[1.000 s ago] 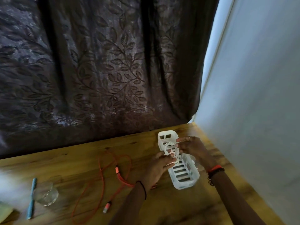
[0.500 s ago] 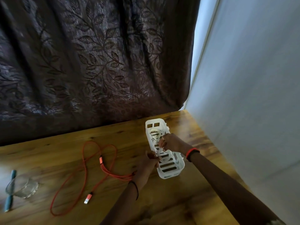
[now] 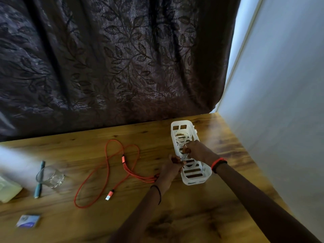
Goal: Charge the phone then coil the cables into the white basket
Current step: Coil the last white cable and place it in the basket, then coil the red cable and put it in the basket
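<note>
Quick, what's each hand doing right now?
Left hand: fingers curled, pinching the white cable at the basket edge.
Right hand: gripping the same cable over the basket.

We are facing a dark leaf-patterned curtain (image 3: 108, 64) hanging behind the wooden counter (image 3: 201, 213), a pale wall (image 3: 284, 95) standing alongside.

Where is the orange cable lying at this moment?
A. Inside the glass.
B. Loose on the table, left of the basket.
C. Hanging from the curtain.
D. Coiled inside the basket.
B: the orange cable sprawls in loose loops on the table, left of the basket, which holds a white cable.
</note>
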`<state>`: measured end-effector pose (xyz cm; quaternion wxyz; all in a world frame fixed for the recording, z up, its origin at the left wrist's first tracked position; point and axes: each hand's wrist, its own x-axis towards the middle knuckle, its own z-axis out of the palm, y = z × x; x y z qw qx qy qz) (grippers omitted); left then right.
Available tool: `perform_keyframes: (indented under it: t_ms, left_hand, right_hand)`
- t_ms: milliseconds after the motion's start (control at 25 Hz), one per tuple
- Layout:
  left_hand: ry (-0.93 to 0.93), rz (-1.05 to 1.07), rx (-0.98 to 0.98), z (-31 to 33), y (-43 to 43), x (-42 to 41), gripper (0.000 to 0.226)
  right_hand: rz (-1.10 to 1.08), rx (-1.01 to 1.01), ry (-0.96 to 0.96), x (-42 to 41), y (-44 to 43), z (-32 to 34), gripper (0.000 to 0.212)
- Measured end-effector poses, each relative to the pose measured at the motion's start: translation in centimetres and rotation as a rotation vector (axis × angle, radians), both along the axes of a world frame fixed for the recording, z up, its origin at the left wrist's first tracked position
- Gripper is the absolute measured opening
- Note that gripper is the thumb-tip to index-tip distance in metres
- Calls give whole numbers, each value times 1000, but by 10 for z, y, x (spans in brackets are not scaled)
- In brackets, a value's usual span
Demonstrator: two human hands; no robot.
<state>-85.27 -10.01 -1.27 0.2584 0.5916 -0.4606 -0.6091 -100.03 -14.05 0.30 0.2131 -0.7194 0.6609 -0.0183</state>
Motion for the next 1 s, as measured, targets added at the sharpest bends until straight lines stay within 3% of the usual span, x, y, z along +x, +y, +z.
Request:
perform_keyframes:
  t_ms: [360, 480, 600, 680, 880, 1000]
  left_hand:
    - [47, -2, -20, 5, -6, 37, 14]
    - [-141, 120, -123, -2, -27, 89, 14]
    - [-423, 218, -221, -24, -52, 142, 24]
    - [-590, 156, -223, -39, -62, 163, 35]
    - [-805, 51, -128, -45, -68, 180, 55]
    - [-808, 8, -103, -40, -73, 180, 44]
  right_hand:
    - [31, 10, -3, -5, -2, 3, 31]
    - [-61, -122, -28, 4, -2, 18, 19]
    - [-107, -333, 66, 36, -7, 34, 25]
    - [-94, -391, -80, 72, -2, 40, 23]
    - [106, -291, -201, 161, 26, 27, 25]
    - [121, -222, -228, 187, 34, 13, 25]
